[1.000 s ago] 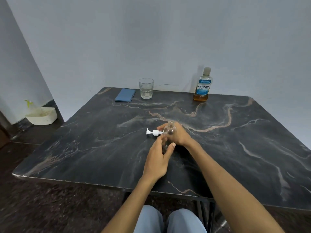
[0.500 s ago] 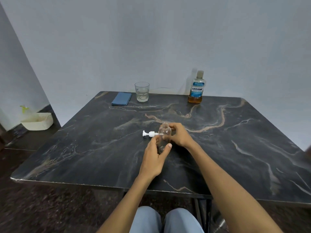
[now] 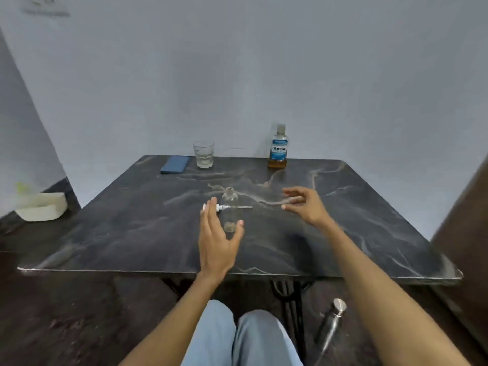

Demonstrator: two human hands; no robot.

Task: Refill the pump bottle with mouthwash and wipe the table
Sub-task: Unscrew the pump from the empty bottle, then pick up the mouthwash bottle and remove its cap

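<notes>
A dark marble-patterned table (image 3: pixel 132 233) was seen carrying five things. At the far edge a folded blue cloth (image 3: pixel 175 164) was laid on the left, a glass (image 3: pixel 203 154) just right of it, and a mouthwash bottle (image 3: pixel 278 147) further right. Near the middle an uncapped clear pump bottle (image 3: pixel 230 207) was stood upright, with its white pump head (image 3: pixel 224 207) laid flat behind it.

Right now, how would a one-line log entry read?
pump bottle: upright, uncapped | pump head: lying behind | left hand: open beside bottle | right hand: open | mouthwash bottle: capped
</notes>
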